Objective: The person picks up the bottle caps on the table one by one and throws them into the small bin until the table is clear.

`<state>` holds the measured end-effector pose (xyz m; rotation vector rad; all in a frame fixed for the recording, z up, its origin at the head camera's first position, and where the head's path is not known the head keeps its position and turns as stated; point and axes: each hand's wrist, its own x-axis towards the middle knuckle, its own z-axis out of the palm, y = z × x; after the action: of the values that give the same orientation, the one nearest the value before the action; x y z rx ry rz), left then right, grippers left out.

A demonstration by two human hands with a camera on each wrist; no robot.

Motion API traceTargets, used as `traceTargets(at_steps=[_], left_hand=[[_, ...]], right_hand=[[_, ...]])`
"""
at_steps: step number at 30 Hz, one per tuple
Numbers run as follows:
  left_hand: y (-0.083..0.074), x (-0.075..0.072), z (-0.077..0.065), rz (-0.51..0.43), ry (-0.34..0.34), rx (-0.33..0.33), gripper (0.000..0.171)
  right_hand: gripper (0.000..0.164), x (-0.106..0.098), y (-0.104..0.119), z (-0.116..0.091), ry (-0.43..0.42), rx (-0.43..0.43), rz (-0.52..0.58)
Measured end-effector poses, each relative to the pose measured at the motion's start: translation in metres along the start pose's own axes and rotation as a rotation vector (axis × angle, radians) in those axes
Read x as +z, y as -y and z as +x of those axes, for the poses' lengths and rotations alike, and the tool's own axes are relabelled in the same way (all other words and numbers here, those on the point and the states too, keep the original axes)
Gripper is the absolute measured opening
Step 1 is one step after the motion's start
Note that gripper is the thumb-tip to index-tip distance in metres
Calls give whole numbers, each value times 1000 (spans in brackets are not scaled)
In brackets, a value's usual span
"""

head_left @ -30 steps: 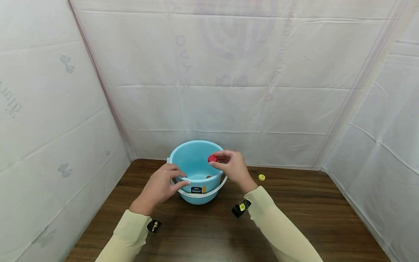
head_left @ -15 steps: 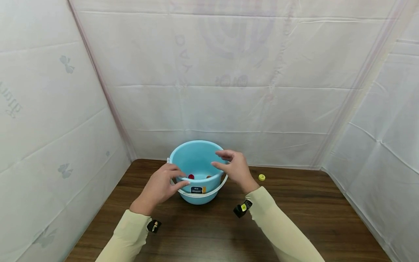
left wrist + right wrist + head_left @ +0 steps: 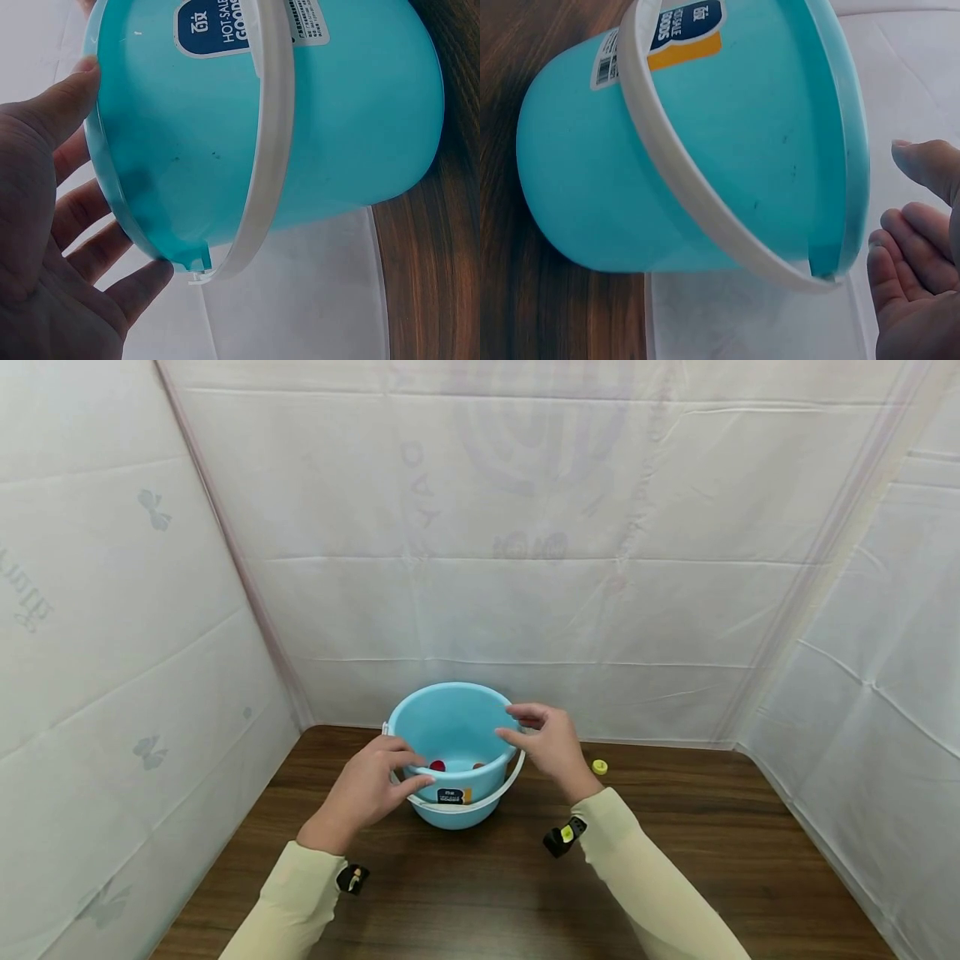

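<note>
A light blue bucket stands upright on the table, its white handle hanging down over the front. With thumb outside and fingers over the rim, my left hand holds the bucket's left front edge. My right hand is near the right side of the rim with fingers loosely bent and nothing between them; the right wrist view shows a gap between those fingertips and the rim. Inside the bucket lie a red round cap and a small orange-brown piece, both partly hidden by the front wall.
A small yellow round cap lies on the dark wooden table, right of the bucket. White sheeting walls the table at the back and both sides, close behind the bucket.
The right hand let go of the red cap, which dropped into the bucket. It has since shifted slightly right, away from the opening. The left hand stays on the rim.
</note>
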<state>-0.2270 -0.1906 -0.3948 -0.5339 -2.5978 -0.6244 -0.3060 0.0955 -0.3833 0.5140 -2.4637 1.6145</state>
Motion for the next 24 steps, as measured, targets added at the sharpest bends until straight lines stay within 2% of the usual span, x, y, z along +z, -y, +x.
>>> traceTargets(at_steps=[17,24], left_hand=[[1,1,0,1,8,-13,22],[1,1,0,2,2,-5,22]], right_hand=[[42,-21,-19,-2,-114,-26,-38],[41,-31,-33,-4,-175,-22,-13]])
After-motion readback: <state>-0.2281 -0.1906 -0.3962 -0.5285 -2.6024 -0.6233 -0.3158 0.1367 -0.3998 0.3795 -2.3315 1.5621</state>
